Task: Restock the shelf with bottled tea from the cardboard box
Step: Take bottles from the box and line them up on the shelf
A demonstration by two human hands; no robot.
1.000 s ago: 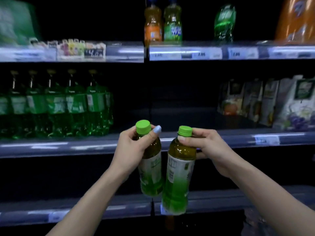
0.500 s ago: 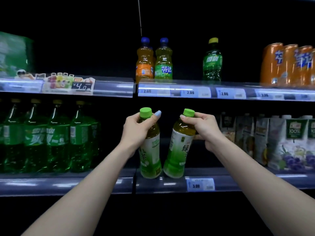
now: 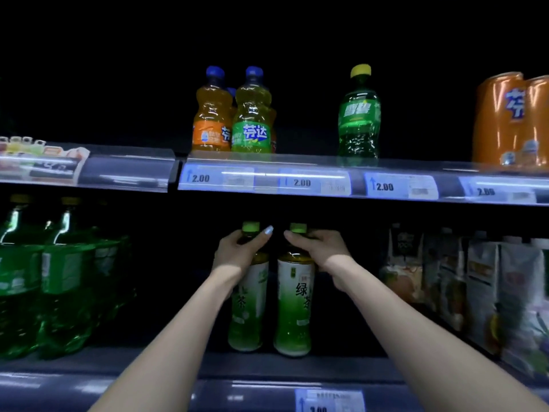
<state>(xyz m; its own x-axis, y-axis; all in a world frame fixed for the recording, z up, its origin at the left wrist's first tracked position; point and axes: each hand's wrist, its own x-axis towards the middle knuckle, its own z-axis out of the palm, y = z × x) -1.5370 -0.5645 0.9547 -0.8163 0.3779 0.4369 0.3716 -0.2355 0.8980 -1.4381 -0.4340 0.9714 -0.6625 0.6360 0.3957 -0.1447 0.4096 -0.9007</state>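
Two green-tea bottles with green caps stand upright side by side on the dark middle shelf (image 3: 267,367). My left hand (image 3: 237,252) is closed around the neck of the left tea bottle (image 3: 246,307). My right hand (image 3: 319,248) grips the neck of the right tea bottle (image 3: 294,307). Both bottle bases rest on or just above the shelf floor, set back from its front edge. The cardboard box is out of view.
Large green soda bottles (image 3: 59,278) fill the shelf to the left, juice cartons (image 3: 490,292) to the right. On the upper shelf (image 3: 297,179) stand orange and green soda bottles (image 3: 234,114), a yellow-capped green bottle (image 3: 359,114) and orange packs (image 3: 511,120). Price tags line the rails.
Both hands have carried the two tea bottles forward and into the middle shelf, bringing them from tilted in the air to upright on the shelf floor. The view has moved closer.
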